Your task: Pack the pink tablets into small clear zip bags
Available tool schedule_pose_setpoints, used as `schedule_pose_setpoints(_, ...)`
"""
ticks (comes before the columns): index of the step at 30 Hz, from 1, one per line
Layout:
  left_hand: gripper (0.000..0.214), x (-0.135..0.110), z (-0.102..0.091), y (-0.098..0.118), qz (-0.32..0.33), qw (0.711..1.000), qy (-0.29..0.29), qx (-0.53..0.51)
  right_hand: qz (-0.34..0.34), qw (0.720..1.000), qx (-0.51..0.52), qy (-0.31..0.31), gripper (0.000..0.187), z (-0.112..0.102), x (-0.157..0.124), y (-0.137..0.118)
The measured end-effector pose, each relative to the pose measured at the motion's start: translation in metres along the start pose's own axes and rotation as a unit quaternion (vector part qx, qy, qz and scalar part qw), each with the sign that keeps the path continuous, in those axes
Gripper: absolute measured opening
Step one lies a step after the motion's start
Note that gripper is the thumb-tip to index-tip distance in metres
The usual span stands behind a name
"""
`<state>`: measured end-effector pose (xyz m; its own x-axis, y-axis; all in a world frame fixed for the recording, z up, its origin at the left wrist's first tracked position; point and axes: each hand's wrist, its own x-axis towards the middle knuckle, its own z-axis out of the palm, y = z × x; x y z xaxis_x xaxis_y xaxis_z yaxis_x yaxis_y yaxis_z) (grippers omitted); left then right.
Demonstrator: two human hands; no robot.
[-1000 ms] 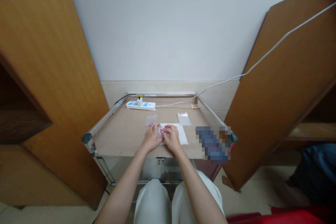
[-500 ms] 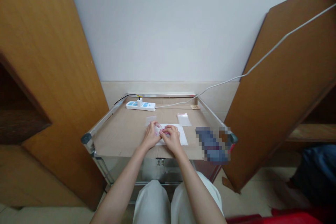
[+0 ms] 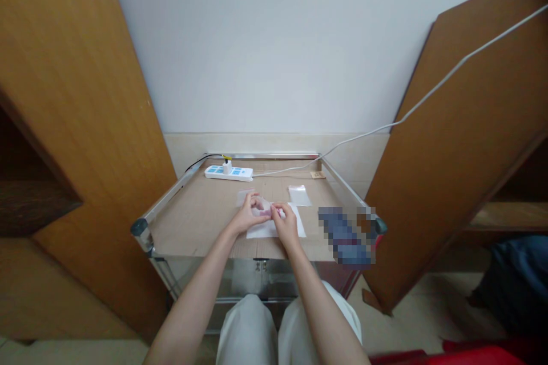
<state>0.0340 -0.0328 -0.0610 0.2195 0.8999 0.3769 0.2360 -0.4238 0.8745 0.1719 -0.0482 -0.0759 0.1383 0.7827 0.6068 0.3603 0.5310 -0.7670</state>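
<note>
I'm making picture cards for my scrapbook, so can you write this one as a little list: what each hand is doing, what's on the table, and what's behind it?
Left hand: the left hand holds clear plastic with something pink
Right hand: the right hand pinches the plastic's right end
Under the hands: white paper
Beyond the paper: a clear bag, lying flat
Back left of table: a power strip with a white plug in it
Right side: something blurred out; can't tell what
Behind the table: a pale wall
</note>
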Motion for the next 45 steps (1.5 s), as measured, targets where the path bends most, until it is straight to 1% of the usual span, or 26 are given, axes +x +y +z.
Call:
schedule_pose_setpoints(2,0.059,0.003,-0.002,0.0,-0.034,0.997,-0.022,-0.061,0.018,1.0,0.02,0.01,0.019,0.0,0.001,0.001)
schedule_pose_setpoints(4,0.045,0.006,-0.004,0.0,-0.067,0.99,-0.028,-0.122,0.034,0.999,0.033,0.02,0.022,0.0,0.002,0.002)
schedule_pose_setpoints(7,0.031,0.008,-0.003,-0.002,-0.087,0.981,-0.032,-0.172,0.053,0.997,0.042,0.03,0.024,0.002,0.003,0.003)
schedule_pose_setpoints(11,0.025,0.005,0.001,-0.006,-0.103,0.971,-0.013,-0.214,0.076,0.995,0.047,0.039,0.026,0.003,0.004,0.005)
schedule_pose_setpoints(15,0.027,0.001,0.005,-0.01,-0.116,0.963,-0.002,-0.244,0.088,0.993,0.069,0.023,0.026,0.003,0.004,0.003)
schedule_pose_setpoints(21,0.035,-0.002,0.005,-0.011,-0.164,0.95,0.004,-0.264,0.088,0.991,0.097,0.006,0.026,0.002,0.004,0.0)
schedule_pose_setpoints(26,0.039,-0.005,0.005,-0.01,-0.191,0.948,-0.001,-0.255,0.099,0.988,0.114,-0.001,0.025,0.005,0.008,0.008)
schedule_pose_setpoints(30,0.038,-0.005,0.006,-0.011,-0.194,0.951,0.023,-0.241,0.121,0.982,0.142,0.0,0.026,0.008,0.012,0.014)
schedule_pose_setpoints(36,0.036,-0.004,0.007,-0.015,-0.188,0.951,0.059,-0.238,0.16,0.97,0.185,0.001,0.027,0.011,0.012,0.009)
schedule_pose_setpoints(41,0.034,-0.006,0.008,-0.013,-0.183,0.952,0.084,-0.229,0.156,0.967,0.201,0.008,0.026,0.009,0.007,0.006)
schedule_pose_setpoints(45,0.033,-0.007,0.008,-0.012,-0.188,0.953,0.071,-0.228,0.14,0.968,0.208,0.004,0.025,0.006,0.005,0.005)
